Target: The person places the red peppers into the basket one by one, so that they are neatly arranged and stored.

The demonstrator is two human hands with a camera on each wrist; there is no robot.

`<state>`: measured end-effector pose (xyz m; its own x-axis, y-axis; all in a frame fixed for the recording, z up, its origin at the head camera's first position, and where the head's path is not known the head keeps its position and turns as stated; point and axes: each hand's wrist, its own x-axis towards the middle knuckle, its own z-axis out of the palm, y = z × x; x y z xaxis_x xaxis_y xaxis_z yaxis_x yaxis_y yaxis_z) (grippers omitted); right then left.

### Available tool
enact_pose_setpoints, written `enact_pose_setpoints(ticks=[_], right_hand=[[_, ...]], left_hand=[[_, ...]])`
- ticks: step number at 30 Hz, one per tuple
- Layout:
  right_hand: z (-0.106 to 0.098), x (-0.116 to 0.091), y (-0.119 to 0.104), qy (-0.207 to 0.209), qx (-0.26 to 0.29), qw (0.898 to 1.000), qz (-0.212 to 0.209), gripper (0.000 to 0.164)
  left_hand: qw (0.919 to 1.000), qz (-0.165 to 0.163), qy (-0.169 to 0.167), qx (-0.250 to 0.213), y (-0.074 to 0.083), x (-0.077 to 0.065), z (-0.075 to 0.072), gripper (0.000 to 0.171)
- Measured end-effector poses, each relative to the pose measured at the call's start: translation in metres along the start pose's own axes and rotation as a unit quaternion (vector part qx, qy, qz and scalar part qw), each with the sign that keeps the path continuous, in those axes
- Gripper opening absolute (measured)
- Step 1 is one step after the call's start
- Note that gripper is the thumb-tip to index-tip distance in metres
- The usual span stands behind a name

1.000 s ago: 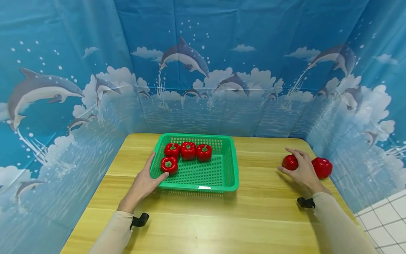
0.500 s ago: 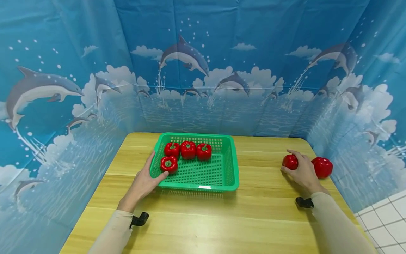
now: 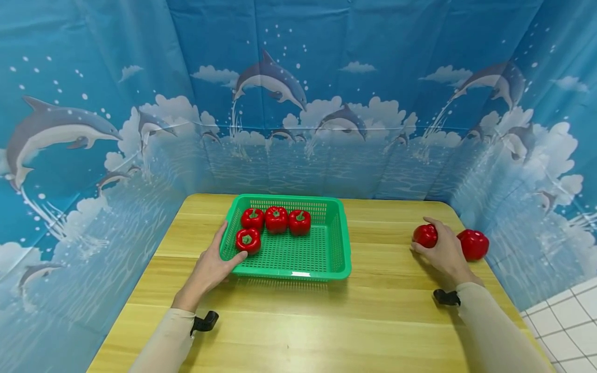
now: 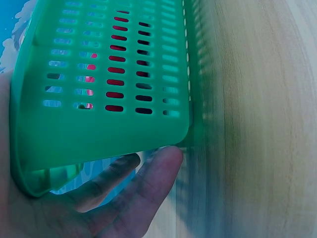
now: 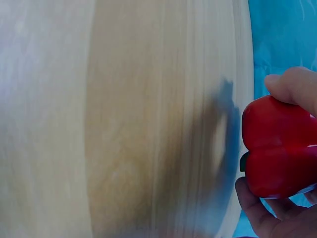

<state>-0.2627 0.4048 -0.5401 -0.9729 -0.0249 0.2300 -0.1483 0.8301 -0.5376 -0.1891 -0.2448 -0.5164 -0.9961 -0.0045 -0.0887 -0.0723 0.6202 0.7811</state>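
My left hand (image 3: 210, 267) holds the near left corner of a green plastic basket (image 3: 346, 243), thumb over the rim and fingers along the outside. In the left wrist view, the fingers (image 4: 148, 193) lie against the slotted basket wall (image 4: 143, 129). Several red bell peppers (image 3: 276, 220) sit inside at the left and back. Far to the right, my right hand (image 3: 445, 254) grips another red bell pepper (image 3: 424, 236) between thumb and fingers. This pepper (image 5: 277, 148) has its green stem toward the table in the right wrist view, its shadow showing beside it.
One more large red bell pepper (image 3: 474, 245) lies at the right edge of the wooden table (image 3: 303, 326), just beyond my right hand. A blue dolphin-print curtain (image 3: 298, 166) rises right behind the table and along both sides.
My right thumb and fingers have drawn in around the pepper. The pepper has tilted slightly and barely shifted. My left hand and the basket stay in place.
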Motion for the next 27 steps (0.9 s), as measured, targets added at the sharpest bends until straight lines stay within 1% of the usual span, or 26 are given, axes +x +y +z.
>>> enact_pose_setpoints(ticks=[9, 13, 17, 21, 27], right_hand=[[0.000, 0.002, -0.009, 0.001, 0.005, 1.000, -0.001, 0.099], [-0.001, 0.003, -0.015, 0.000, 0.007, 1.000, 0.006, 0.103], [-0.002, 0.002, -0.022, 0.003, 0.011, 1.000, 0.007, 0.098], [-0.001, 0.000, -0.028, 0.012, 0.011, 1.000, -0.004, 0.091], [0.003, -0.003, -0.040, 0.026, 0.017, 0.999, -0.017, 0.089]], left_hand=[[1.0000, 0.001, 0.002, -0.001, 0.001, 0.000, -0.002, 0.114], [1.0000, 0.005, 0.003, 0.002, 0.001, 0.000, -0.002, 0.114], [1.0000, 0.005, 0.003, 0.007, 0.000, 0.000, -0.002, 0.114], [1.0000, 0.005, 0.002, 0.006, 0.000, 0.000, -0.002, 0.114], [1.0000, 0.004, -0.002, -0.002, -0.001, -0.001, -0.001, 0.114]])
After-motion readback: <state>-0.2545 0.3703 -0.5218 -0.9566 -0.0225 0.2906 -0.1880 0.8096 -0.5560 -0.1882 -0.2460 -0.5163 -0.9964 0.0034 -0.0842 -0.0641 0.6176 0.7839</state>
